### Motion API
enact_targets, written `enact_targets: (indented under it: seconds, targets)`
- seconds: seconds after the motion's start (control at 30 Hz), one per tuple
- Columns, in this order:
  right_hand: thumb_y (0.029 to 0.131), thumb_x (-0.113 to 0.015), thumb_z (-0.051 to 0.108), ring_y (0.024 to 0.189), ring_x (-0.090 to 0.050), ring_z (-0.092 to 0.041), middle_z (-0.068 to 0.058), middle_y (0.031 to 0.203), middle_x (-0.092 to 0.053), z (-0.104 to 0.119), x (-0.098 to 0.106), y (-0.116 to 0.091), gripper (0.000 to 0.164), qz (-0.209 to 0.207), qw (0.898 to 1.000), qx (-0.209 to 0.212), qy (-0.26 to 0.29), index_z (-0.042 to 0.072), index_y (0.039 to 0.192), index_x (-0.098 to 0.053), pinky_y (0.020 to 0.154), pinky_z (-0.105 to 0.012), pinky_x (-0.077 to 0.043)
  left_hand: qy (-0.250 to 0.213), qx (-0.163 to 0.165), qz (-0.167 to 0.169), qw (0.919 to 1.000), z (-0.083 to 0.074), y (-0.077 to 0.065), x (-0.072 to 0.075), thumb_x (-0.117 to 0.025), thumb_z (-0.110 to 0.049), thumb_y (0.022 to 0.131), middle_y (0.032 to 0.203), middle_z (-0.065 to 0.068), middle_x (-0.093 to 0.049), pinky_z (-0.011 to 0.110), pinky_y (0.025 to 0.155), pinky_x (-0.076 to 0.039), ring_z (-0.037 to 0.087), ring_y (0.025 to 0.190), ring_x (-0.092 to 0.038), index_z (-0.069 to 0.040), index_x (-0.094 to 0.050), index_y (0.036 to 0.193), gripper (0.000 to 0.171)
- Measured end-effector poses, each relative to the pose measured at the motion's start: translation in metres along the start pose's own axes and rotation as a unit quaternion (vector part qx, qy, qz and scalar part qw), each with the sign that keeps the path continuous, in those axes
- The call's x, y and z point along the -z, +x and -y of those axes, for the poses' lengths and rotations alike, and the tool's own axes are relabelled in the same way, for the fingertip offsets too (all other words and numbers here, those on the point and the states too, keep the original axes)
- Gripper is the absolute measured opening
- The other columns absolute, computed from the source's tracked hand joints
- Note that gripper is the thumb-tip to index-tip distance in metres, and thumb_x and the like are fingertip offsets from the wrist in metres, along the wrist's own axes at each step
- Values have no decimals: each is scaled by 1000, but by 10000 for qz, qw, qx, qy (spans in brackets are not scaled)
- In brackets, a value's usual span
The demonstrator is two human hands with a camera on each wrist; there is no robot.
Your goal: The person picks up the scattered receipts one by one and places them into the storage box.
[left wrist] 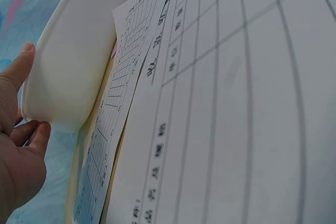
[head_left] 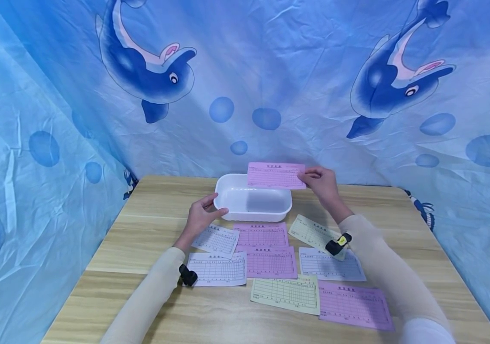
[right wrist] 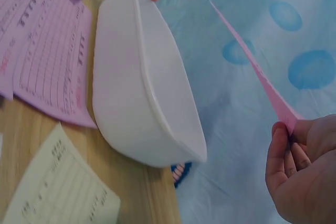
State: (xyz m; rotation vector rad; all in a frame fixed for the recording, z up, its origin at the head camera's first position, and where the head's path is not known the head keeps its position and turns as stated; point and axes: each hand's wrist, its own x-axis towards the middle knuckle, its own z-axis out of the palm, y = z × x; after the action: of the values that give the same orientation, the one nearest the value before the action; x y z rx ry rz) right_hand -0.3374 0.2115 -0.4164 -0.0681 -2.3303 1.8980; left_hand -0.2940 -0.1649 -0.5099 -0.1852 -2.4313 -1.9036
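Observation:
A pink printed form slip (head_left: 272, 176) is pinched at its right end between the thumb and fingers of my right hand (head_left: 323, 185). It hangs above the back right part of a white plastic basin (head_left: 255, 216); the right wrist view shows the slip (right wrist: 257, 74) nearly edge-on, apart from the basin. My left hand (head_left: 199, 217) grips the basin's left end, its thumb and fingers (left wrist: 38, 135) about the rim. The bottom of the basin is partly seen, with no slip visible on it.
Several form slips lie before the basin on the wooden table (head_left: 142, 224): white (head_left: 217, 270), pink (head_left: 271, 263), pale yellow (head_left: 285, 294) and another pink one (head_left: 352, 306). My right forearm partly covers a yellow slip (head_left: 314, 231) and a white slip (head_left: 331, 265). A blue dolphin curtain (head_left: 245, 71) hangs behind.

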Motion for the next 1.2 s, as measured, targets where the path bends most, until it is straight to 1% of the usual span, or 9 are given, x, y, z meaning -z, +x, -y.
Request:
enact_targets:
  seconds: [0.13,0.27,0.43,0.5,0.6,0.67,0.9,1.07,1.2]
  targets:
    - [91,-79,10,82,-71,-10,-18,107,-73,-1,-15,0,32,28,9997,-234,-12,-6,117,-68,76,-25,-63,-57,45,39,10000,1,1,0,-86,-30,85,149,20,-53,43,108,-50,35,134,-57,-5,-51,149,77]
    - [91,-78,9,83,-72,-13,-22,111,-72,-1,-27,-1,29,79,9993,-377,-19,-4,116,-69,77,-26,-63,-16,116,61,9999,-2,1,0,-84,-23,87,150,22,-52,44,109,-49,37,135,-55,-1,-49,149,75]
    - [92,-78,12,88,-73,-18,-21,112,-73,1,-41,-4,29,119,9988,-432,-204,-3,116,-71,79,-27,-63,-16,183,106,9998,-21,-7,0,-83,-16,88,148,26,-51,45,108,-49,41,134,-54,4,-48,148,72]
    - [92,-77,13,90,-74,-20,-21,112,-73,2,-47,-5,29,132,9986,-422,-295,-2,116,-71,81,-29,-63,-89,139,150,9998,-29,-11,1,-82,-15,89,148,28,-51,44,108,-49,42,134,-54,6,-47,148,72]
    - [92,-77,13,93,-74,-24,-20,110,-74,0,-55,-6,27,131,9984,-395,-384,-2,115,-72,84,-34,-63,-197,72,214,9996,-34,-13,2,-81,-14,89,148,30,-50,41,107,-51,44,135,-53,8,-46,148,72]
    - [92,-77,13,92,-75,-24,-20,109,-75,-3,-61,-5,26,124,9982,-359,-459,-1,113,-73,83,-35,-63,-230,30,254,9994,-34,-13,1,-80,-13,90,148,31,-49,40,106,-51,45,135,-52,8,-44,148,72]
    - [90,-79,12,83,-75,-21,-19,101,-77,-14,-77,-3,21,79,9974,-205,-687,-2,106,-75,72,-27,-63,-219,-10,111,9997,0,2,1,-86,-28,85,145,21,-57,33,102,-54,34,131,-59,-2,-51,148,77]
    - [89,-80,12,77,-75,-18,-18,98,-77,-17,-87,-4,19,27,9973,-162,-722,-1,103,-76,67,-25,-63,-245,49,77,9997,-2,2,0,-86,-25,85,143,19,-58,31,102,-54,32,131,-59,-1,-52,147,75]
    - [89,-80,13,77,-75,-18,-15,97,-78,-19,-93,-5,18,17,9956,-158,-920,1,102,-76,66,-25,-62,-242,95,72,9996,-3,2,0,-87,-25,84,144,19,-58,31,103,-54,32,131,-59,-2,-52,147,76]
